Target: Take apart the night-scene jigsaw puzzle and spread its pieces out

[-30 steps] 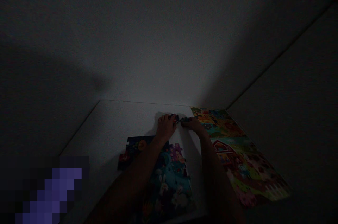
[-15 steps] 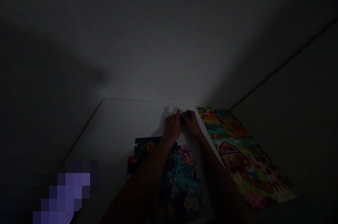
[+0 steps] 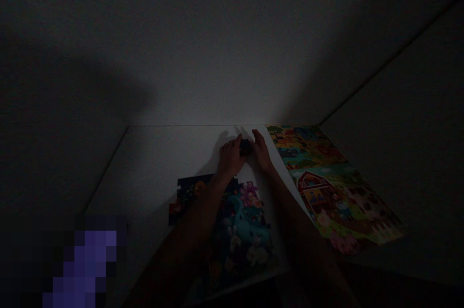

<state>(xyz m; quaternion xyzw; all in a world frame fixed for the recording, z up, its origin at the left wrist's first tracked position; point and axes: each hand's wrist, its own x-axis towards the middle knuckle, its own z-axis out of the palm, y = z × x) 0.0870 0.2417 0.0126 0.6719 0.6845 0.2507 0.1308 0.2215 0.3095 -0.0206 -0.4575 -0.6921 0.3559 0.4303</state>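
Fingers of the left hand are bent and set close together over the far part of the white bench, with the foremost one pressed against a dark puzzle piece; whether the piece is pinched or only touched cannot be told in the dim light. On the right hand the fingers are held out straight and parted from the thumb side, pointed toward the far wall, with nothing seen to be gripped in them.

The piece is caught between the two hands, beyond the part-built jigsaw and well apart from it. Its outline is partly covered, so its long axis cannot be made out.

The jigsaw's long axis is directed away from the person, from the near edge of the bench toward the wall. Its two white rabbits are shown with ears toward the wall, so the picture is seen upright. It is crossed by the left forearm. To the right, a farm picture and a picture of wild animals are laid end to end along the bench's right side.
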